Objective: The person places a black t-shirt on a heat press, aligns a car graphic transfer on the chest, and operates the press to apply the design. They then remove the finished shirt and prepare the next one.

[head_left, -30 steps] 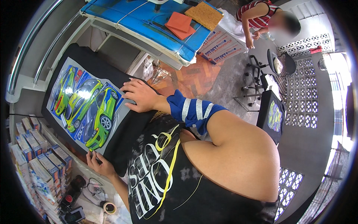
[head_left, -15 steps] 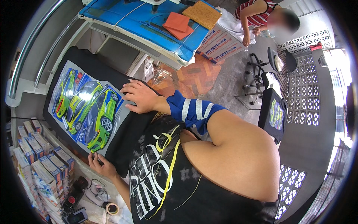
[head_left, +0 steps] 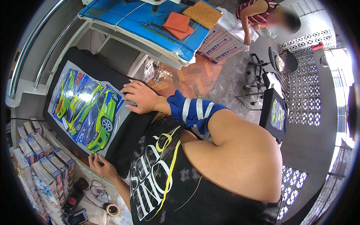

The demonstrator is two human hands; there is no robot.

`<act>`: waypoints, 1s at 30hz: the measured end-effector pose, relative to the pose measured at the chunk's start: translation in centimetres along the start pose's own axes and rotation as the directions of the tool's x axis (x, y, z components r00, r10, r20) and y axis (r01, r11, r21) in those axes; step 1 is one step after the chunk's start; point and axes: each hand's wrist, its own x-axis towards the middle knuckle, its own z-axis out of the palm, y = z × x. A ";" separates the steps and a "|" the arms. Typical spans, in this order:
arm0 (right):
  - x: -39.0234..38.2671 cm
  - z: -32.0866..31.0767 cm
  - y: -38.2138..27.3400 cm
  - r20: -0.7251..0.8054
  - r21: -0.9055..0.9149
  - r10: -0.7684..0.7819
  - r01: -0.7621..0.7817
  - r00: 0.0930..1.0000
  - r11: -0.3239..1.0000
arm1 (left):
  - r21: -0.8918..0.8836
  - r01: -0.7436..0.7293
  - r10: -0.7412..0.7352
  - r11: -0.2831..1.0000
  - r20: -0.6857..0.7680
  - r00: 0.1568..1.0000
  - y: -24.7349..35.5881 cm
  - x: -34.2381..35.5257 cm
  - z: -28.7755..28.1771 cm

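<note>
A black T-shirt [head_left: 144, 123] lies spread out in front of me. On it rests a glossy transfer film [head_left: 122, 110] with a printed picture of green and yellow cars [head_left: 101, 120] on blue. My right hand [head_left: 140, 96] lies with fingers spread at the film's right edge, palm down. At the film's near corner is my left hand [head_left: 103, 167], its fingers apart and slightly bent, the tips at the edge. Neither hand visibly grips anything. A blue sleeve band with pale stripes [head_left: 197, 111] is round my right arm.
Stacked small boxes [head_left: 45, 168], a tape roll [head_left: 112, 209] and a phone-like device [head_left: 76, 217] stand at left. Beyond the shirt is a blue-topped table [head_left: 123, 22] with orange pads [head_left: 178, 24]. A large carton [head_left: 223, 47], office chairs [head_left: 258, 75] and another person [head_left: 255, 17] are farther off.
My hands, the film and the shirt have stayed in place. The other person has shifted a little, and a clear bottle by their hand shows more plainly now.
</note>
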 end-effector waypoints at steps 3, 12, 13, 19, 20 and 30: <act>0.0 -0.1 -0.1 0.003 -0.001 0.000 0.000 1.000 1.000 | 0.004 -0.012 0.012 1.000 0.000 1.000 -0.1 0.0 0.0; -0.1 0.1 0.1 0.011 0.004 0.010 -0.010 1.000 1.000 | 0.001 -0.008 0.008 1.000 -0.002 1.000 0.0 0.1 0.0; 0.0 0.1 0.1 0.011 0.005 0.010 -0.010 1.000 1.000 | 0.001 -0.008 0.008 1.000 0.000 1.000 0.0 0.1 0.0; 0.0 0.0 0.0 0.014 -0.003 0.009 -0.009 1.000 1.000 | 0.003 -0.017 0.017 1.000 0.000 1.000 -0.1 0.1 -0.1; 0.0 0.0 0.0 0.015 -0.004 0.009 -0.009 1.000 1.000 | 0.005 -0.018 0.018 1.000 0.000 1.000 -0.1 0.1 0.0; 0.0 0.0 0.0 0.011 -0.005 0.011 -0.011 1.000 1.000 | -0.007 -0.009 0.009 1.000 0.002 1.000 -0.2 0.0 0.0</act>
